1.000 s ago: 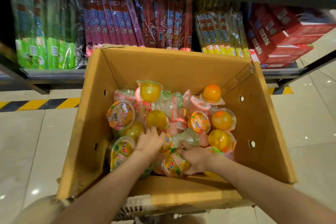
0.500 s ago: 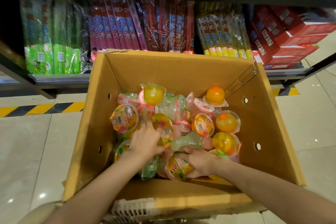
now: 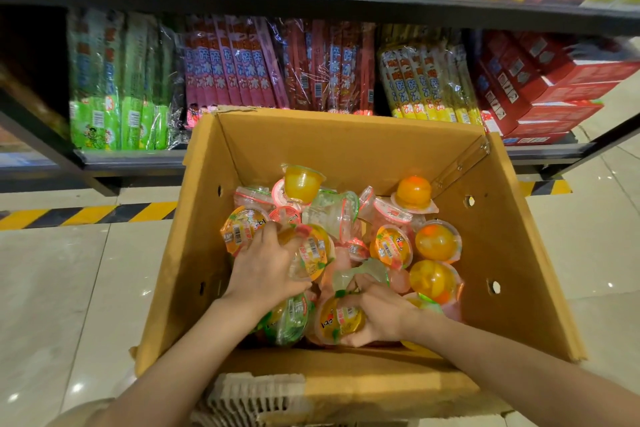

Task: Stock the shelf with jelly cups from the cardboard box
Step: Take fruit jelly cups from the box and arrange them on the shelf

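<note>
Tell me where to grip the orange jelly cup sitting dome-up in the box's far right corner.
Grip the orange jelly cup round its dome, coming straight down from above: it sits lid-down with the rounded body up and clear, while the cardboard box walls crowd its far and right sides.

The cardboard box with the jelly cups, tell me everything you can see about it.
The cardboard box is plain brown corrugated board, open at the top, with small round holes punched in its side walls. It sits in front of the shelf, its near flap folded outward showing the fluted edge. A clear strip crosses its far right corner. Jelly cups lie jumbled inside. The left hand and right hand reach in, each in a grip on cups.
</note>
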